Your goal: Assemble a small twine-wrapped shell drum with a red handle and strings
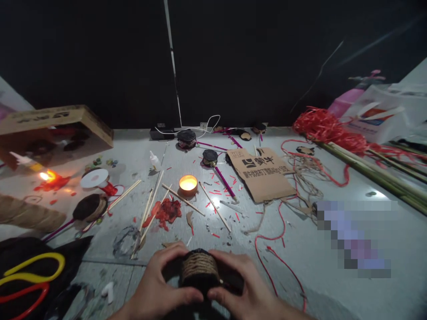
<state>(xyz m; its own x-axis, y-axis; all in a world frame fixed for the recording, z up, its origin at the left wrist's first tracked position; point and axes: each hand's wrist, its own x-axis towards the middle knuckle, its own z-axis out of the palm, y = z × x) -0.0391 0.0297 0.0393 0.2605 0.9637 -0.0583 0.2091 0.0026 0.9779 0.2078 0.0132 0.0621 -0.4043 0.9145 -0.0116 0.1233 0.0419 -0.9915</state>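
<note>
Between my two hands is a small drum (200,265), with coarse brown twine wound around its side and black covering on its ends. My left hand (163,278) curls around its left side, thumb on the near black end. Opposite it, my right hand (242,278) grips the right side, with the thumb low near the other thumb. The drum's underside is hidden. Beyond lie similar black-topped drums on purple sticks, one near the middle (210,158) and one at the left (89,207).
A lit candle (188,185) burns beyond my hands, and another flame (48,176) at far left. Around them lie red wax (165,213), thin wooden sticks (215,206), flattened cardboard (262,173) and red cord (267,238). Scissors (40,280) are at near left, bamboo poles (373,173) at right.
</note>
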